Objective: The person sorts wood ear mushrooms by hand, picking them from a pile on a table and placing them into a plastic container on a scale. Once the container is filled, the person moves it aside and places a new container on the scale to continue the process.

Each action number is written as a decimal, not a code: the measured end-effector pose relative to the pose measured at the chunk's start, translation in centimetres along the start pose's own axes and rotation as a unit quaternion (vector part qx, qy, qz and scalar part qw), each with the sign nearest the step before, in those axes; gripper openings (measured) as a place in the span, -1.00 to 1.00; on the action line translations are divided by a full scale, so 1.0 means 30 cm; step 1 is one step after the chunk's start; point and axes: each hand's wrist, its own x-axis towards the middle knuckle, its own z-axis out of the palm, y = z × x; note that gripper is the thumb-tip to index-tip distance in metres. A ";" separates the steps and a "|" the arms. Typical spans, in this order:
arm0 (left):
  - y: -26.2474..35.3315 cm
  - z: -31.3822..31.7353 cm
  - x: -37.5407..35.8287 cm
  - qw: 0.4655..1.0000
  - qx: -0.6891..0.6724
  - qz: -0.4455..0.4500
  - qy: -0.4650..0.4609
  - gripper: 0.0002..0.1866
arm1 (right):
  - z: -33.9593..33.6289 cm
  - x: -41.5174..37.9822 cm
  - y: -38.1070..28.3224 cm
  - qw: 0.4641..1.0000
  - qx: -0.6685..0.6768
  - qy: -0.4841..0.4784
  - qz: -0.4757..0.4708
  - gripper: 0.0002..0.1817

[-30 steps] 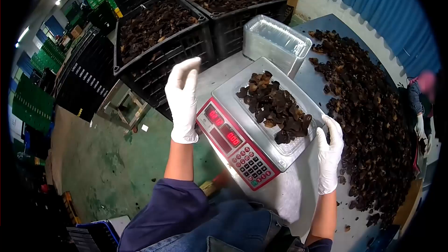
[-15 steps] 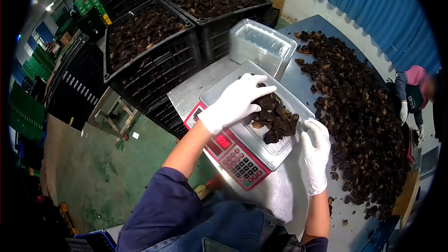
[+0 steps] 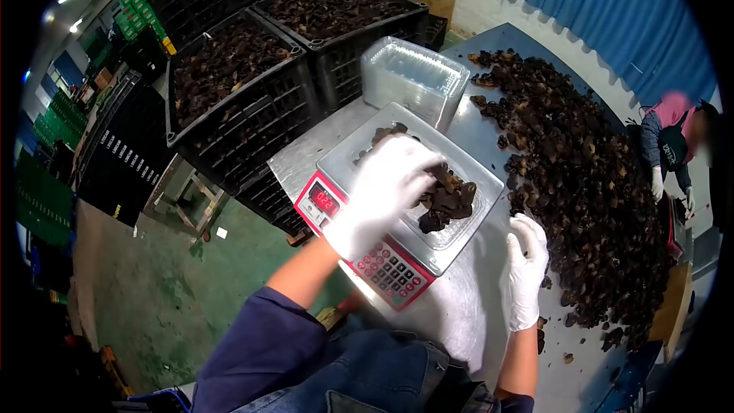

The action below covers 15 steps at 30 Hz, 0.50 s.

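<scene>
A clear plastic tray (image 3: pixel 462 239) lies on a red and silver digital scale (image 3: pixel 419 291), with dark, curled pieces that look like wood ear mushrooms (image 3: pixel 446 203) in it. Over the tray is my left hand (image 3: pixel 390 183), white-gloved and smeared by motion, its fingertips at the mushrooms and part of them hidden beneath it. My right hand (image 3: pixel 526 264), also gloved, hovers right of the scale beside the big mushroom pile (image 3: pixel 589 199); its fingers are loosely bent, thumb apart, with nothing between them. The scale's red display (image 3: pixel 324 197) is lit.
Behind the scale stands a stack of clear trays (image 3: pixel 413 76). Black crates (image 3: pixel 245 118) full of mushrooms rise at the left on the green floor (image 3: pixel 176 291). Across the pile, at the far right, a person (image 3: pixel 673 141) in gloves works. A blue curtain (image 3: pixel 581 8) hangs behind.
My right hand has come away from the tray's edge, slightly down and right. My left hand has shifted over the mushrooms, uncovering some at the tray's far end. The display has gone from zero to a reading.
</scene>
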 end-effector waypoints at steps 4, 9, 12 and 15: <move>0.195 0.366 -0.213 0.978 -0.079 0.107 -0.158 -0.78 | -0.047 -0.023 0.003 0.997 0.034 0.037 0.064 -0.76; 0.277 0.708 -0.373 0.896 0.160 0.163 -0.382 -0.70 | -0.110 -0.055 0.066 0.996 0.020 0.052 0.064 -0.75; 0.300 0.605 -0.349 0.948 0.038 0.127 -0.288 -0.65 | -0.119 -0.075 0.109 0.998 0.021 0.038 0.053 -0.73; 0.121 0.414 -0.226 0.978 0.020 0.210 0.000 -0.56 | -0.097 -0.072 0.087 0.994 0.035 0.010 0.107 -0.69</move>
